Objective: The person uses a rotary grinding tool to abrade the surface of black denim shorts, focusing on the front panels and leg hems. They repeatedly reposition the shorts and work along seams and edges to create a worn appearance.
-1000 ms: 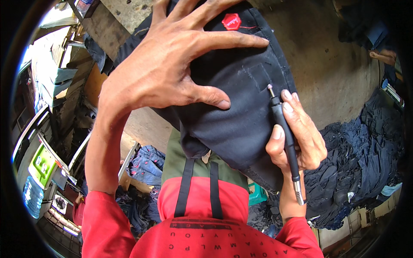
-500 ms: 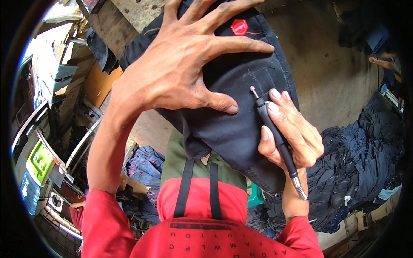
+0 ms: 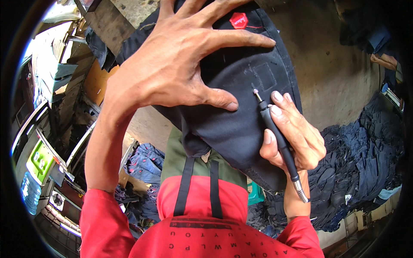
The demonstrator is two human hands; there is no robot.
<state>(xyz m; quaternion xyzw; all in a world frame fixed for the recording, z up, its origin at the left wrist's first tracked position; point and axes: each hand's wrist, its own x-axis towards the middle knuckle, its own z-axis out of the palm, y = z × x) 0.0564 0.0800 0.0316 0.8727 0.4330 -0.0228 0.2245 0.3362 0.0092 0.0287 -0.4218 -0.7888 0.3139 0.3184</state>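
Note:
A black cloth garment (image 3: 223, 137) lies spread over a board in front of me, with a red hexagonal tag (image 3: 238, 20) near its far edge. My left hand (image 3: 185, 60) presses on the cloth, fingers spread wide and thumb stretched out. In my right hand (image 3: 297, 133) is a black rotary grinding pen (image 3: 280, 137), gripped between thumb and fingers, its cable leaving by a metal spring. Its small pale round tip (image 3: 255, 91) is at the cloth, just near of a faint rectangular outline (image 3: 264, 75); whether it touches I cannot tell.
A large heap of dark garments (image 3: 344, 167) lies on the right. Beneath the cloth, the wooden board (image 3: 322, 73) stretches away to the right. Blue patterned cloth (image 3: 146, 163) lies at lower left, beyond it a green tray (image 3: 41, 158). Another person's hand (image 3: 384, 61) shows at far right.
The pen tip has shifted slightly nearer to me and to the right with my right hand. The rectangular outline on the cloth shows more fully. My left hand has barely moved.

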